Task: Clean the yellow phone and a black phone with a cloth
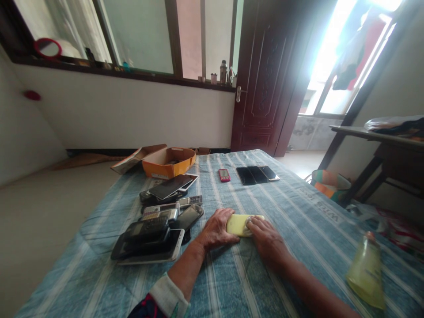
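Observation:
A pale yellow phone [239, 224] lies on the blue striped cloth [291, 207] in front of me. My left hand [216, 229] grips its left end, fingers curled over the edge. My right hand [266, 238] presses on its right part with bunched fingers, seemingly with a small pale cloth under them. A heap of several dark phones [159, 221] lies just left of my left hand.
Farther back lie a small red phone [224, 175] and a row of three dark phones [257, 174]. An open orange box [168, 161] sits at the far left edge. A yellowish bottle [366, 270] stands at the right. A dark table [380, 145] is beyond.

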The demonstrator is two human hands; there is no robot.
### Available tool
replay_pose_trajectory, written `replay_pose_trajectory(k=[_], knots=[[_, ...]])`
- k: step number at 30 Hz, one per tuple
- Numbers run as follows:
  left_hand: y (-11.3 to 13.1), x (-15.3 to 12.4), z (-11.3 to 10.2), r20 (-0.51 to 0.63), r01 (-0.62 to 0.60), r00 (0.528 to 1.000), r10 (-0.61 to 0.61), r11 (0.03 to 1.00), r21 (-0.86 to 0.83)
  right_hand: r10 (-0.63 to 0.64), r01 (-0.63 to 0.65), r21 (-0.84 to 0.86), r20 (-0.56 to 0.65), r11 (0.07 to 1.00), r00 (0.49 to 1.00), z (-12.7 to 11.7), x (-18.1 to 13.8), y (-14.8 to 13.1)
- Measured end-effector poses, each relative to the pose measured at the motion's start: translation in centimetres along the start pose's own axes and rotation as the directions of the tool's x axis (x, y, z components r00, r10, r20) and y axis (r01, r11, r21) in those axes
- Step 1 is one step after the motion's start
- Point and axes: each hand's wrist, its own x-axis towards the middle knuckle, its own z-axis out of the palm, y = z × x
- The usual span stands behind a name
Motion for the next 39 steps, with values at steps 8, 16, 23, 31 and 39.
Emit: replay_pose_trajectory(k=[8, 16, 23, 31, 39], knots=[[0.0, -0.1, 0.0, -0.007, 0.006, 1.0, -0.006, 1.0, -0.007, 0.135, -0.138, 0.038, 0.08, 0.99, 0.988, -0.9, 2.4, 1.5], [-0.3, 0.0, 0.3, -0.012, -0.003, 1.0, 0.003, 1.0, -0.014, 0.09, -0.092, -0.038, -0.042, 0.995, 0.995, 0.1, -1.8, 0.7], [-0.2, 0.0, 0.2, -0.008, -0.003, 1.0, 0.003, 1.0, 0.005, 0.022, -0.018, -0.047, 0.072, 0.999, 0.997, 0.1, 0.2, -1.1], [-0.1, 0.1, 0.1, -0.007, 0.001, 1.0, -0.001, 1.0, -0.013, 0.039, -0.049, 0.05, 0.174, 0.998, 0.984, 0.8, 5.1, -2.6], [-0.4, 0.0, 0.3, -0.028, 0.013, 1.0, -0.014, 1.0, -0.027, 0.006, -0.018, 0.047, 0.241, 0.999, 0.971, 0.6, 5.8, -3.6]])
